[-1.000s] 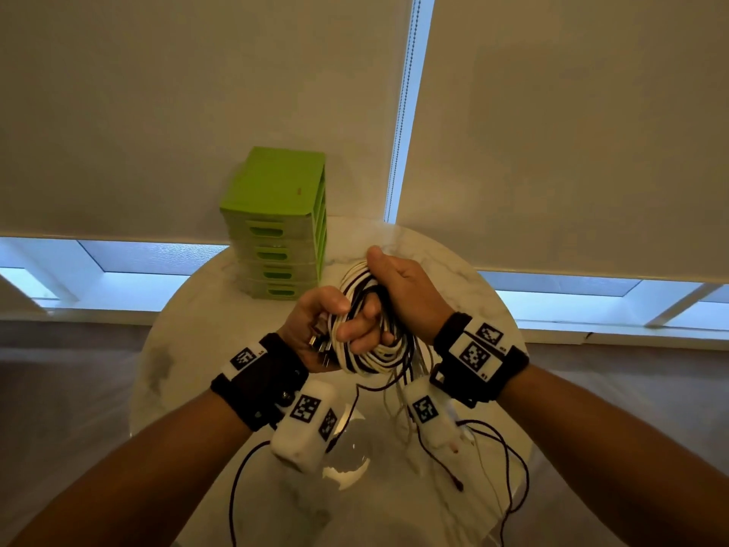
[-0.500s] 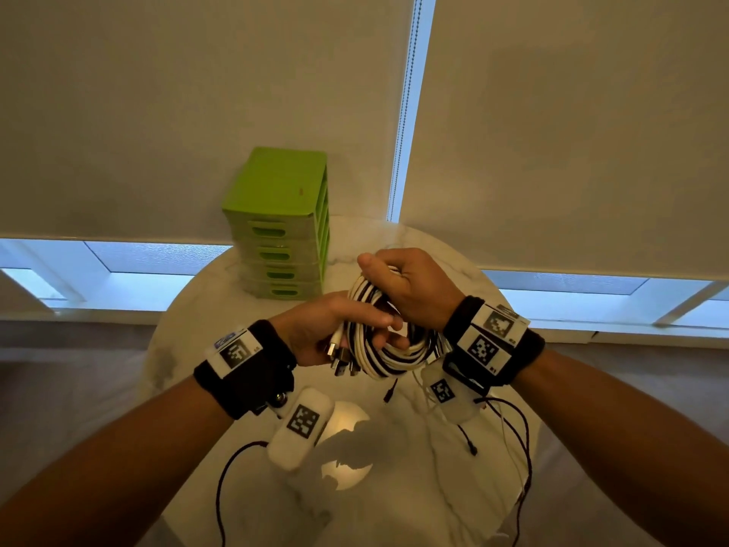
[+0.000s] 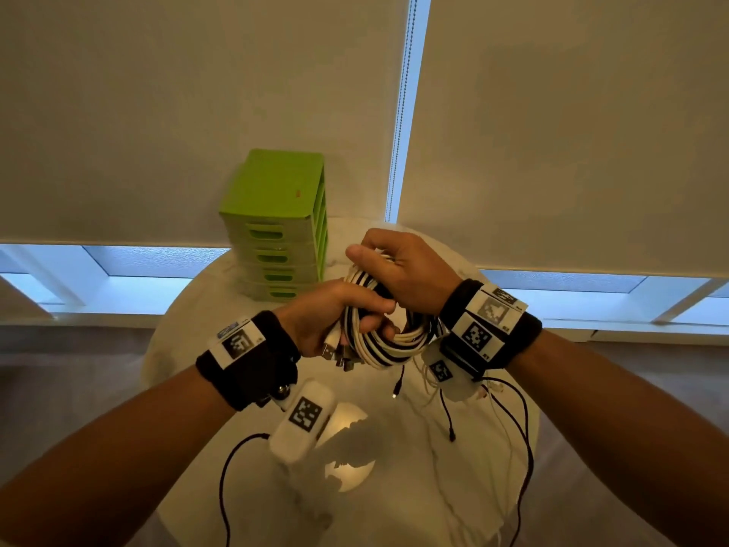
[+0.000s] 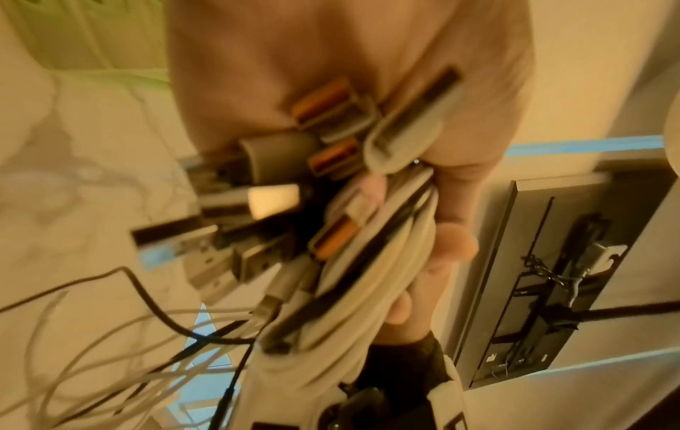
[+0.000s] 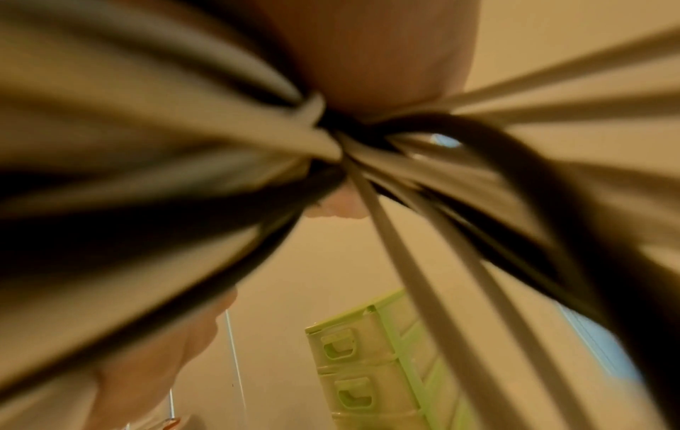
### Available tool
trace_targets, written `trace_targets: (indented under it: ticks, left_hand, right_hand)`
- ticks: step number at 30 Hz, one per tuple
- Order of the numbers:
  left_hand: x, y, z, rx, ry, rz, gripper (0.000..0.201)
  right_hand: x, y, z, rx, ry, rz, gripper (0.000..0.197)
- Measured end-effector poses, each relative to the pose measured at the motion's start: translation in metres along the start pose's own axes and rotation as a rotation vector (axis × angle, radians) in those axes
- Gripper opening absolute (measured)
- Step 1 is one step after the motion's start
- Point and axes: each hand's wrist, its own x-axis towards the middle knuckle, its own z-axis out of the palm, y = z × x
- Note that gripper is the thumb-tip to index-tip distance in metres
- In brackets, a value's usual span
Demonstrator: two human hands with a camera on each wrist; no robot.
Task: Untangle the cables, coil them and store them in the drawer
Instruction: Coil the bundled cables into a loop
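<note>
Both hands hold one coil of cables (image 3: 388,341) above the round table (image 3: 398,503). Left hand (image 3: 335,315) has its fingers curled round the near left side of the coil, thumb across the front of the strands, and a cluster of plugs (image 3: 339,355) sticks out below its palm. In the left wrist view those plugs (image 4: 294,186) show as several flat metal ends, some with orange inserts, packed together against the palm, with white and black strands running down past the fingers (image 4: 452,238). Right hand (image 3: 402,270) grips the far top of the coil from above, its fingers wrapped over the strands; the right wrist view is filled with blurred white and black strands (image 5: 184,174) fanning out from that grip.

The coil is made of white and black cables looped together, held in the air between the two hands, a little in front of the drawer unit. A few loose ends (image 3: 398,384) hang from its underside toward the table, and thin black and white leads (image 3: 516,448) trail over the right part of the tabletop.

A green drawer unit (image 3: 276,227) stands at the far edge of the table, left of the hands, with four drawers all closed. Behind it hang pale window blinds (image 3: 552,132) with a bead chain (image 3: 400,112) between them.
</note>
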Motion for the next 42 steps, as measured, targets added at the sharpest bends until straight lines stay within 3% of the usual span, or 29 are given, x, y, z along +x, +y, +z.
trace_targets:
  ticks: [4,6,9,14,17,25,26,28,31,35,39,42]
  left_hand:
    - [-0.002,-0.012,0.0,-0.112,0.01,0.115,0.024]
    - [-0.002,-0.02,-0.001,-0.103,0.006,0.171,0.029]
    - [-0.005,-0.021,-0.003,-0.097,-0.006,0.195,0.033]
    - [-0.009,-0.013,-0.008,-0.14,-0.181,0.125,0.041]
    - [-0.007,-0.015,-0.007,-0.179,-0.19,0.144,0.04]
    - [-0.015,-0.01,-0.01,-0.714,-0.135,0.301,0.052]
    - [-0.015,-0.009,-0.014,-0.727,-0.059,0.291,0.055]
    - [-0.015,-0.01,-0.022,-0.724,0.033,0.289,0.066]
    - [-0.02,-0.01,-0.027,-0.789,-0.024,0.292,0.064]
    - [-0.021,-0.007,-0.031,-0.689,0.134,0.318,0.081]
    - [-0.015,-0.008,-0.037,-0.753,0.199,0.369,0.079]
    - [-0.011,-0.01,-0.039,-0.777,0.275,0.378,0.061]
  right_hand:
    - [-0.005,-0.003,-0.002,-0.001,-0.092,0.086,0.042]
    - [-0.008,-0.004,-0.002,-0.022,-0.156,0.138,0.047]
    - [-0.008,-0.005,0.003,0.023,-0.088,0.166,0.066]
    - [-0.001,-0.005,0.013,0.051,-0.004,0.083,0.055]
    - [0.001,-0.006,0.012,0.143,-0.02,0.114,0.059]
    - [-0.024,0.031,0.032,0.506,-0.061,0.418,0.077]
    - [-0.031,0.035,0.038,0.491,-0.063,0.433,0.077]
    - [-0.041,0.04,0.046,0.518,-0.064,0.462,0.068]
    - [-0.049,0.042,0.052,0.717,-0.099,0.508,0.044]
    - [-0.044,0.04,0.047,0.839,-0.189,0.537,0.027]
    - [-0.039,0.034,0.046,0.679,-0.245,0.521,0.013]
    - [-0.042,0.029,0.054,0.525,-0.28,0.578,0.008]
